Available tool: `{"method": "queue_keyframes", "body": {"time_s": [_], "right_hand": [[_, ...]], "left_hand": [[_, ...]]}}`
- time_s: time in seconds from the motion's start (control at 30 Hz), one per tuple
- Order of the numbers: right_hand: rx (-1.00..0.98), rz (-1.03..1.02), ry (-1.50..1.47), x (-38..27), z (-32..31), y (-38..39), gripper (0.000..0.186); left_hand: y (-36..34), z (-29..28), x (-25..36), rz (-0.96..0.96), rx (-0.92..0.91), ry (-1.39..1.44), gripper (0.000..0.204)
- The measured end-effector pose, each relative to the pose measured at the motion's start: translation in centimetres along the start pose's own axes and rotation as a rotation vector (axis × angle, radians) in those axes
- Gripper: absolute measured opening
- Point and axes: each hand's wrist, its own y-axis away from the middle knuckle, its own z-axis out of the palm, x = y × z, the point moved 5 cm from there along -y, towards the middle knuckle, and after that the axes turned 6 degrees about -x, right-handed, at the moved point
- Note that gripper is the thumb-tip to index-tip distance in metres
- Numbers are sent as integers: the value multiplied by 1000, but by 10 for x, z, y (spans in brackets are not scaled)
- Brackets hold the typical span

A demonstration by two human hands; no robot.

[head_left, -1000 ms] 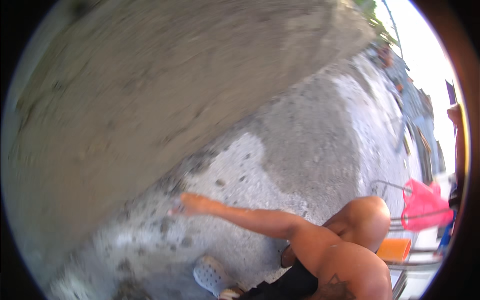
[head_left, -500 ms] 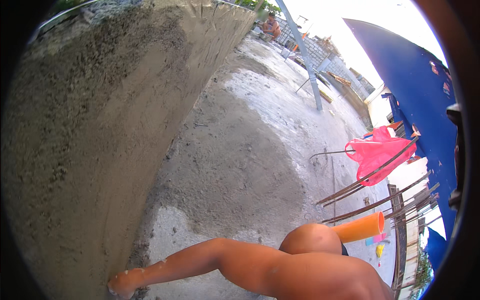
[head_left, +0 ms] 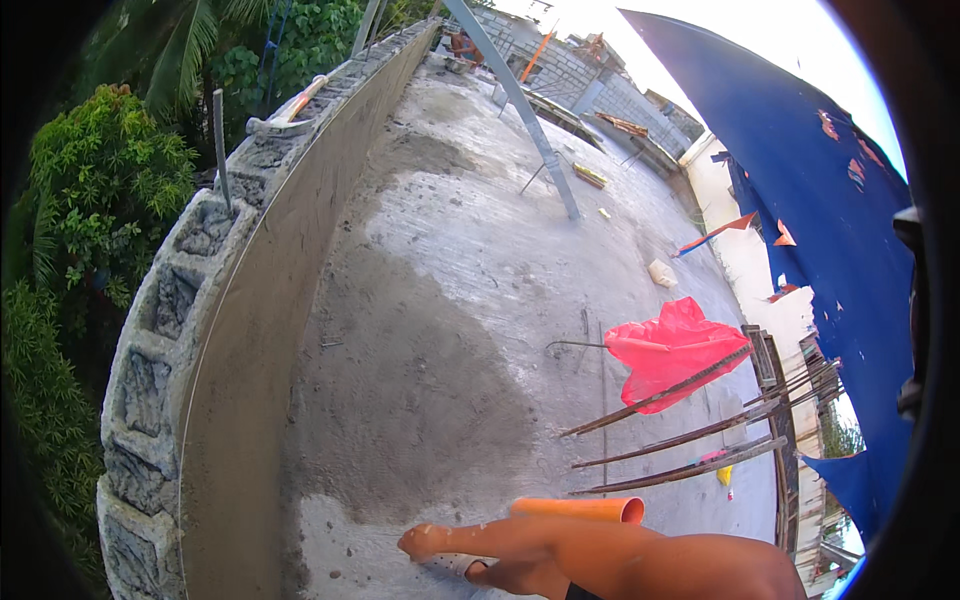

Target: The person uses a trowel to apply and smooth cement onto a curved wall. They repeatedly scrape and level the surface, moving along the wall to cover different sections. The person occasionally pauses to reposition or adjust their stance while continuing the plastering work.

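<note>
Floor (head_left: 480, 240), plastered wall (head_left: 232, 450), right hand (head_left: 424, 541)

Our right hand is hanging low beside a pale shoe (head_left: 448, 564); blur is keeping us from telling whether it is curled, spread or touching the floor. Our left hand is lying out of view. A dark grey patch (head_left: 410, 400) is lying just beyond the hand, along the wall. An orange pipe (head_left: 572, 509) is showing above our forearm (head_left: 505, 539); we are also listing one pink bag (head_left: 668, 345).
</note>
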Motion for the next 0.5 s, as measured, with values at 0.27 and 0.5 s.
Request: {"method": "queue_keyframes", "body": {"time_s": [0.27,0.5], "right_hand": [[259,205,-293,63,-63,275,81],[533,17,-467,77,-148,388,69]], "left_hand": [[56,-64,221,456,-131,-12,19],[16,-119,497,513,-360,309,16]]}}
